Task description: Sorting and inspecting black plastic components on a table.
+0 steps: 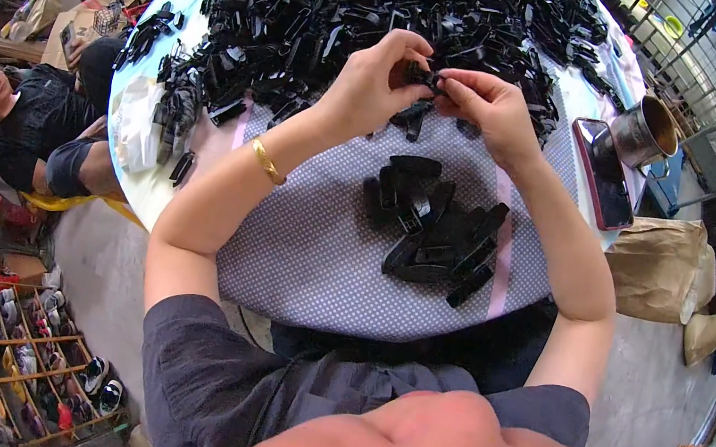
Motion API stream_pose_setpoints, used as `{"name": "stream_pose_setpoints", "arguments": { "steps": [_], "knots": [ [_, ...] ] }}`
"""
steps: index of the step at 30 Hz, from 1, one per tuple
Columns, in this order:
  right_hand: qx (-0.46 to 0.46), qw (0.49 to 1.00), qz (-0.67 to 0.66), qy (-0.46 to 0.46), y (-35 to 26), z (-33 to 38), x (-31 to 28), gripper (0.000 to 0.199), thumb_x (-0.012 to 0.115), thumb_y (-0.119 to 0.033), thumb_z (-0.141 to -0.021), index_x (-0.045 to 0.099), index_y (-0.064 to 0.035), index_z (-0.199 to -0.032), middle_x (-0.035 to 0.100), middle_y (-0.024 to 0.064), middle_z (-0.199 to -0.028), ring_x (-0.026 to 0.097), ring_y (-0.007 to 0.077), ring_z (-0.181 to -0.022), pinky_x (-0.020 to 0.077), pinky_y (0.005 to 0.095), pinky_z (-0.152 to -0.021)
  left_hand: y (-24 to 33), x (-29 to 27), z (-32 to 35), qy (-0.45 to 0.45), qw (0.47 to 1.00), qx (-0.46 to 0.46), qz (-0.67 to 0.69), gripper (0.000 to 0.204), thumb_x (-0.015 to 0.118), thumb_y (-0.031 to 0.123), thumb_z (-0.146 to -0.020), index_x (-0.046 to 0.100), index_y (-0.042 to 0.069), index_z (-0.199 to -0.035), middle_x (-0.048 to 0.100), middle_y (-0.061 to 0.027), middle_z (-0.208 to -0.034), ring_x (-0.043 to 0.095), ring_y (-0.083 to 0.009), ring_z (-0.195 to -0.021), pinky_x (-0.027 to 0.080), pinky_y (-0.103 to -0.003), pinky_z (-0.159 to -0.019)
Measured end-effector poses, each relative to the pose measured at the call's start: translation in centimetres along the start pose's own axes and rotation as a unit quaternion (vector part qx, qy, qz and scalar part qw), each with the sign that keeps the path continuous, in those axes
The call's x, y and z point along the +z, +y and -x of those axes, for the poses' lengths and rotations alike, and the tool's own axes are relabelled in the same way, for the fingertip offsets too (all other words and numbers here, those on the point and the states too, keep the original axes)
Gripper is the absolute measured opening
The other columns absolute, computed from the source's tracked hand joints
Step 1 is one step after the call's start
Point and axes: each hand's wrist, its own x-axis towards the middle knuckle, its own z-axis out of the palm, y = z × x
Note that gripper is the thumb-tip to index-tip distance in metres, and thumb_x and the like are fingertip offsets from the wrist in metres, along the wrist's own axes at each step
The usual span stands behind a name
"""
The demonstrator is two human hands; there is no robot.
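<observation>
Above the near edge of a big heap of black plastic pieces (336, 23), both my hands meet at one small black plastic piece (422, 76). My left hand (381, 82), below a gold bracelet (268, 162), curls its thumb and fingers around the piece. Thumb and fingertips of my right hand (490, 113) pinch its right end. Fingers partly cover it, so its exact shape is hidden. Closer to me, a smaller cluster of black plastic pieces (429, 255) lies on the dotted tablecloth (304, 257), between my forearms.
On the table's right side are a phone (609, 186) and a metal mug (644, 132). A white plastic bag (135, 127) lies at the left edge. Another person (50, 121) sits left of the table. Brown paper bags (657, 267) and a shoe rack (2, 343) stand on the floor.
</observation>
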Motion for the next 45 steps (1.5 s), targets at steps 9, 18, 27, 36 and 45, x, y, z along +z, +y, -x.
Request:
{"name": "stream_pose_setpoints", "arguments": {
  "steps": [9, 18, 27, 36, 45],
  "knots": [
    [-0.044, 0.998, 0.021, 0.026, -0.8, 0.8, 1.1, 0.021, 0.054, -0.015, -0.088, 0.06, 0.0008, -0.101, 0.064, 0.0064, -0.08, 0.064, 0.0133, -0.068, 0.0511, 0.0215, -0.056, -1.8, 0.4, 0.6, -0.002, 0.927, -0.144, 0.346, 0.028, 0.064, -0.001, -0.077, 0.061, 0.001, -0.104, 0.063, -0.0049, -0.086, 0.059, -0.0099, -0.074, 0.05, -0.023, -0.07],
    [-0.136, 0.978, 0.139, 0.078, -0.4, 1.5, 2.3, 0.016, 0.058, -0.01, -0.085, 0.058, 0.0016, -0.096, 0.061, 0.0059, -0.087, 0.059, 0.0093, -0.061, 0.0474, 0.0196, -0.051, -0.1, 1.0, 1.1, 0.029, 0.951, -0.161, 0.261, 0.034, 0.065, 0.0, -0.075, 0.059, 0.0, -0.109, 0.063, -0.0091, -0.098, 0.059, -0.0111, -0.086, 0.049, -0.023, -0.077],
    [-0.06, 0.981, 0.176, -0.054, -1.1, 1.7, 2.0, 0.026, 0.061, -0.021, -0.084, 0.057, 0.001, -0.097, 0.06, 0.0032, -0.074, 0.057, 0.0087, -0.064, 0.0471, 0.0216, -0.06, 0.4, 0.3, 0.6, 0.008, 0.913, -0.125, 0.389, 0.027, 0.058, 0.003, -0.083, 0.059, 0.0, -0.11, 0.063, -0.0112, -0.099, 0.06, -0.0151, -0.089, 0.049, -0.026, -0.082],
    [-0.157, 0.953, 0.257, -0.017, -0.6, 2.1, 2.4, 0.022, 0.064, -0.016, -0.082, 0.06, 0.0037, -0.092, 0.06, 0.0026, -0.074, 0.055, 0.0064, -0.067, 0.0467, 0.02, -0.062, 0.5, -0.3, 1.0, -0.033, 0.93, -0.087, 0.356, 0.023, 0.052, 0.003, -0.085, 0.06, -0.002, -0.106, 0.063, -0.0099, -0.1, 0.057, -0.0156, -0.093, 0.044, -0.026, -0.085],
    [-0.377, 0.721, 0.565, -0.136, 0.8, 0.4, 1.9, 0.034, 0.06, -0.014, -0.068, 0.058, -0.0061, -0.101, 0.057, 0.0082, -0.085, 0.055, 0.0267, -0.08, 0.0481, 0.035, -0.07, 6.1, -0.2, 2.7, -0.28, 0.96, 0.019, -0.003, 0.03, 0.069, 0.01, -0.073, 0.062, 0.004, -0.101, 0.065, -0.0103, -0.081, 0.061, -0.0143, -0.07, 0.049, -0.027, -0.066]
  ]
}}
